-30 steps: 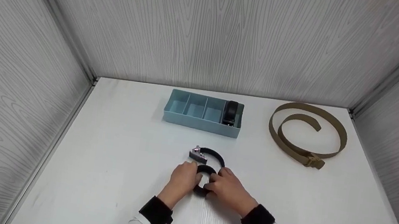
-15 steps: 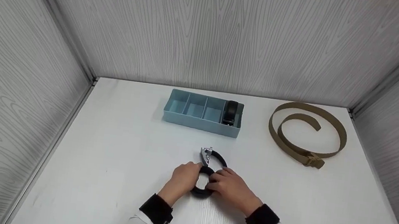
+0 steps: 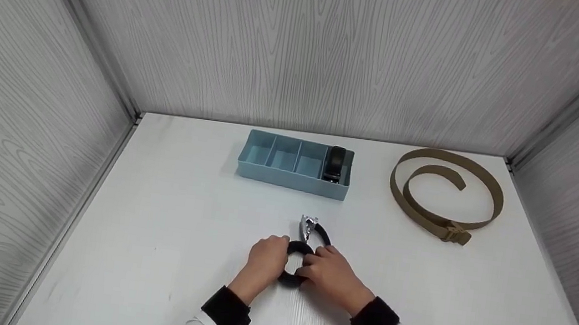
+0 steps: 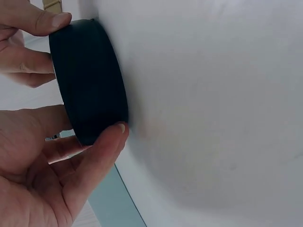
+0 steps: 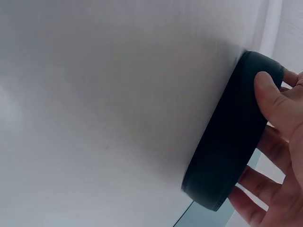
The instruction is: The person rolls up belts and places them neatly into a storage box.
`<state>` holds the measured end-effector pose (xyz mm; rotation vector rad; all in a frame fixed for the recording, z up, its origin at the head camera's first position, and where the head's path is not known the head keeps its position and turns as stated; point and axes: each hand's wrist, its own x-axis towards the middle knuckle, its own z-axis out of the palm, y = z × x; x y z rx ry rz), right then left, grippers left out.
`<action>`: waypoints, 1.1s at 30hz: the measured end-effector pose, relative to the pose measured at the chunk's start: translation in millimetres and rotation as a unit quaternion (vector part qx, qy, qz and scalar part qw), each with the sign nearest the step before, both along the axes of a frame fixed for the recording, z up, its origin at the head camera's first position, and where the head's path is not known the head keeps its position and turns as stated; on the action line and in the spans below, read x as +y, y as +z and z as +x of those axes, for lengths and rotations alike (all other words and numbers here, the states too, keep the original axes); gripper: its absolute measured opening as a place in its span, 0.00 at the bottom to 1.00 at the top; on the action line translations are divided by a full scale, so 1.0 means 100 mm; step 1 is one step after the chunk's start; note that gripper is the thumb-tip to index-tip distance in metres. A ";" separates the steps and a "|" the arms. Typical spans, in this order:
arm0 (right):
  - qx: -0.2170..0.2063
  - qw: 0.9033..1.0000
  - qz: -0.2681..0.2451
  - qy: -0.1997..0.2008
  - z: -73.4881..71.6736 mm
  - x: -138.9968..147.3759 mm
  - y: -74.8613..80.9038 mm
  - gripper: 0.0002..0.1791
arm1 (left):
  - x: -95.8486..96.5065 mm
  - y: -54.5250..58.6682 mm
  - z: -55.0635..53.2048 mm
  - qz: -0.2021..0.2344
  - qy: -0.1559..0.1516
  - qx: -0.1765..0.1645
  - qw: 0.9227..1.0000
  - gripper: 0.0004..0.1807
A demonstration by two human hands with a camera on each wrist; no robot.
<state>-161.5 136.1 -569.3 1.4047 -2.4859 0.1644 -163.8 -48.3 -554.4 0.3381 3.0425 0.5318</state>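
A black belt is rolled into a round coil (image 3: 292, 281) standing on edge on the white table, with its open centre facing up in the head view. My left hand (image 3: 265, 263) grips the coil's left side; in the left wrist view its fingers (image 4: 102, 156) curl round the dark band (image 4: 87, 80). On the other side my right hand (image 3: 333, 275) holds the coil, thumb (image 5: 266, 90) laid along the outer face in the right wrist view. The belt's loose end curves out past the right fingers to a silver buckle (image 3: 307, 228) just beyond the coil.
Behind the hands stands a blue tray (image 3: 293, 178) with several compartments; a rolled black belt (image 3: 335, 163) sits in its rightmost one. A tan belt (image 3: 496, 195) lies loosely looped at the back right. Grey wood-grain panels (image 3: 304, 47) enclose the table on its back and sides.
The silver buckle has turned and shifted right, closer in to the coil, and the loose stretch of black belt has shortened. Both hands stay round the coil with small finger shifts.
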 end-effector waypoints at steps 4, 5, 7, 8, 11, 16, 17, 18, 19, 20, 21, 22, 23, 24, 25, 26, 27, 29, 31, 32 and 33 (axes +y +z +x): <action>-0.047 0.999 -0.003 0.005 -0.02 0.04 0.03 0.12 | -0.02 -0.03 -0.03 -0.028 -0.013 0.025 0.999 0.03; -0.058 0.998 -0.004 0.004 -0.02 0.05 0.03 0.13 | -0.02 -0.04 -0.04 -0.035 -0.015 0.033 0.999 0.02; -0.070 0.998 -0.006 0.000 -0.03 0.06 0.04 0.13 | -0.03 -0.06 -0.06 -0.044 -0.022 0.046 0.998 0.02; -0.069 0.998 -0.006 -0.002 -0.03 0.06 0.04 0.13 | -0.03 -0.08 -0.06 -0.045 -0.024 0.052 0.997 0.03; -0.048 0.999 -0.008 -0.007 -0.02 0.03 0.03 0.11 | -0.03 -0.11 -0.05 -0.035 -0.019 0.056 0.998 0.09; -0.012 0.999 -0.021 -0.026 0.01 -0.02 -0.01 0.10 | -0.01 -0.09 -0.02 -0.017 0.017 0.031 0.999 0.07; -0.008 0.999 -0.022 -0.028 0.01 -0.03 -0.01 0.10 | 0.00 -0.08 -0.01 -0.020 0.020 0.028 0.999 0.05; -0.005 0.999 -0.022 -0.030 0.02 -0.03 -0.02 0.10 | 0.00 -0.07 -0.01 -0.023 0.021 0.029 0.999 0.04; -0.005 0.999 -0.020 -0.030 0.02 -0.04 -0.01 0.11 | 0.01 -0.07 -0.02 -0.027 0.019 0.031 0.999 0.03; -0.003 0.999 -0.017 -0.029 0.03 -0.03 -0.01 0.11 | 0.01 -0.07 -0.02 -0.031 0.015 0.036 0.999 0.02; -0.002 1.000 -0.014 -0.028 0.03 -0.02 -0.01 0.13 | 0.01 -0.07 -0.02 -0.036 0.012 0.040 0.998 0.02; -0.004 1.000 -0.011 -0.029 0.02 -0.01 0.00 0.14 | 0.01 -0.07 -0.02 -0.040 0.008 0.045 0.998 0.03; -0.007 0.999 -0.008 -0.031 0.02 0.01 0.01 0.16 | 0.01 -0.07 -0.02 -0.043 0.004 0.050 0.998 0.03; -0.010 0.999 -0.006 -0.037 0.01 0.04 0.03 0.17 | 0.00 -0.07 -0.02 -0.044 0.001 0.054 0.998 0.03; -0.013 0.999 -0.003 -0.047 -0.01 0.06 0.05 0.18 | 0.00 -0.07 -0.02 -0.044 -0.002 0.057 0.997 0.03; -0.015 0.998 0.000 -0.059 -0.03 0.09 0.07 0.17 | 0.00 -0.08 -0.02 -0.045 -0.006 0.061 0.997 0.04; -0.019 0.997 0.002 -0.073 -0.05 0.11 0.09 0.16 | 0.00 -0.08 -0.03 -0.046 -0.009 0.065 0.997 0.04; -0.031 0.995 0.007 -0.100 -0.09 0.17 0.13 0.17 | -0.01 -0.09 -0.03 -0.048 -0.015 0.075 0.996 0.04; -0.053 0.991 0.009 -0.120 -0.13 0.23 0.16 0.17 | -0.01 -0.10 -0.03 -0.049 -0.021 0.085 0.995 0.04; -0.067 0.990 0.007 -0.126 -0.15 0.27 0.17 0.16 | -0.01 -0.10 -0.03 -0.051 -0.023 0.088 0.995 0.04; -0.080 0.988 0.003 -0.130 -0.17 0.29 0.18 0.14 | -0.01 -0.11 -0.03 -0.052 -0.025 0.092 0.994 0.04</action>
